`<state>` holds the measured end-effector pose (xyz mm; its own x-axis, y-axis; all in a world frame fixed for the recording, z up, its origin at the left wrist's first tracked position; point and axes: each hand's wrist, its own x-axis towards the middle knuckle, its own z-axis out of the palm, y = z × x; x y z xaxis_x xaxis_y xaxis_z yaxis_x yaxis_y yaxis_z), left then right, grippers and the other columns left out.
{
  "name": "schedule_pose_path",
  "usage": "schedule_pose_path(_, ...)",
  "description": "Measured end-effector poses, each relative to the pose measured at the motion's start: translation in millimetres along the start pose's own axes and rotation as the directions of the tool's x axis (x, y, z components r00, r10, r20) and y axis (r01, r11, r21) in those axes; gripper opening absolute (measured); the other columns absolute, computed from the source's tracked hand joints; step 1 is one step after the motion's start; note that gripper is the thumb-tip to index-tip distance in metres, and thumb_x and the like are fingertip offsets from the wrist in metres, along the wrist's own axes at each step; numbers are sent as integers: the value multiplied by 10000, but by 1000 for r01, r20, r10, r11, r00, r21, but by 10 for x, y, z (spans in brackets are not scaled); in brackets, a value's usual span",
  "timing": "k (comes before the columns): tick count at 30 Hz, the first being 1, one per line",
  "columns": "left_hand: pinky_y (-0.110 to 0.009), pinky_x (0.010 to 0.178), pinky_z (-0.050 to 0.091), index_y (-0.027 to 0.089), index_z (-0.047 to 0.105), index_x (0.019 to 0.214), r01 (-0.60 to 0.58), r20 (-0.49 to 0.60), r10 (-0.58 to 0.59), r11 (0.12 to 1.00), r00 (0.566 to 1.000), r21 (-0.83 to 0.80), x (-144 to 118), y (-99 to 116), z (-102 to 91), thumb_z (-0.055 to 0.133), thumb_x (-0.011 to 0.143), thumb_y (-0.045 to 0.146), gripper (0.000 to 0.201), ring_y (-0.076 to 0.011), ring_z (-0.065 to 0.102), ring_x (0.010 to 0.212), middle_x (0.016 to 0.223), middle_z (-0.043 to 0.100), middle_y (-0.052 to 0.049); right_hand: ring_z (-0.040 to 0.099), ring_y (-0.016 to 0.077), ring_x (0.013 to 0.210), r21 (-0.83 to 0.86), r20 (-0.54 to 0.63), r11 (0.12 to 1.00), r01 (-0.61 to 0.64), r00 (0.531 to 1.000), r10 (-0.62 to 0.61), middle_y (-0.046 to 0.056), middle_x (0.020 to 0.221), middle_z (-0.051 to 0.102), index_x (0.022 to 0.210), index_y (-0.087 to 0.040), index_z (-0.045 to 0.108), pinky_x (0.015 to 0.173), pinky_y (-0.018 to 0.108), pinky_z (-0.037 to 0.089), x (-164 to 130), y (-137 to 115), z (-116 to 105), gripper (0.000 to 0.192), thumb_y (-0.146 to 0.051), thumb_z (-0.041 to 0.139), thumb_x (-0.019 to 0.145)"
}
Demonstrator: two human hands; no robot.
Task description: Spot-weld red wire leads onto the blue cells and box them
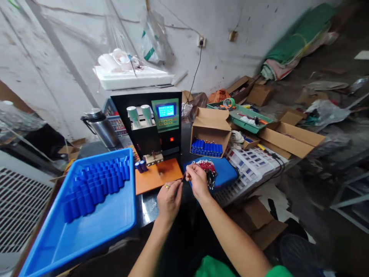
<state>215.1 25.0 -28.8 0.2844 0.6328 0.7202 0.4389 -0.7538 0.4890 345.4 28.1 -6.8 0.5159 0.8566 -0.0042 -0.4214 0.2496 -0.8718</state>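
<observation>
While both hands are held together just above the near edge of the desk (pixel 150 207), a thin red wire lead (pixel 183 177) is seen pinched between them. The left hand (pixel 168 200), ringed on one finger, is curled with its fingers (pixel 176 187) closed narrowly on the lower end of the lead; the right hand (pixel 198 180) is closed on the upper end, its fingers (pixel 190 175) pressed tight. At two o'clock from the right hand, touching it or nearly so, a bundle of red and black leads (pixel 208 170) is laid on a blue pad (pixel 223 173). At eleven o'clock, the orange work plate (pixel 157 175) is set under the spot welder (pixel 152 123), with two blue cells (pixel 140 166) stood at its far left corner. At nine o'clock, a blue tray (pixel 95 227) loaded with more cells is tilted toward the viewer.

Risks can be judged from here. The lead is fine and held only by fingertips, so it could be dropped into the dark gap below the desk edge if the pinch is loosened. The bundle lies so close to the right wrist that neighbouring leads could be snagged and dragged off the pad. Whether the lead's bare end is kept clear of the fingers cannot be told. The tilted tray could be nudged by the left forearm, and cells would be toppled.
</observation>
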Motion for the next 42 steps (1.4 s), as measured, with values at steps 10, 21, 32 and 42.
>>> schedule_pose_path(10, -279, 812, 515, 189, 660, 1042, 25, 21, -25, 999, 999, 27, -120, -116, -138, 637, 901, 240, 151, -155, 648, 882, 967, 697, -50, 462, 86, 491, 57, 25, 995, -79, 997, 78, -22, 582, 535, 738, -150, 574, 495, 206, 349, -72, 154, 102, 333, -413, 771, 686)
schedule_pose_path(21, -254, 701, 476, 159, 707, 849, 531, 77, -558, 726, 826, -437, -58, -14, -211, 677, 837, 409, 252, -139, 610, 731, 791, 676, -35, 548, 135, 701, -46, 166, 994, -97, 981, 103, 21, 789, 591, 878, -167, 648, 601, 219, 426, -149, 162, 16, 360, -494, 742, 760)
schedule_pose_path(32, -217, 526, 336, 128, 636, 736, 725, 318, -674, 488, 667, -486, -30, -1, -395, 721, 724, 514, 395, -78, 410, 518, 550, 493, 29, 560, 166, 659, -252, 429, 968, 11, 897, 102, 31, 691, 618, 745, -154, 672, 676, 281, 453, -308, 202, 16, 315, -458, 751, 764)
schedule_pose_path(42, -351, 851, 511, 123, 584, 1196, 627, -87, -632, 775, 770, -75, 535, -842, -897, 683, 724, 292, 511, -201, 627, 933, 1141, 660, -129, 530, 156, 596, -177, 283, 984, -32, 956, 82, 25, 630, 593, 723, -164, 643, 617, 275, 433, -375, 241, -108, 337, -481, 757, 744)
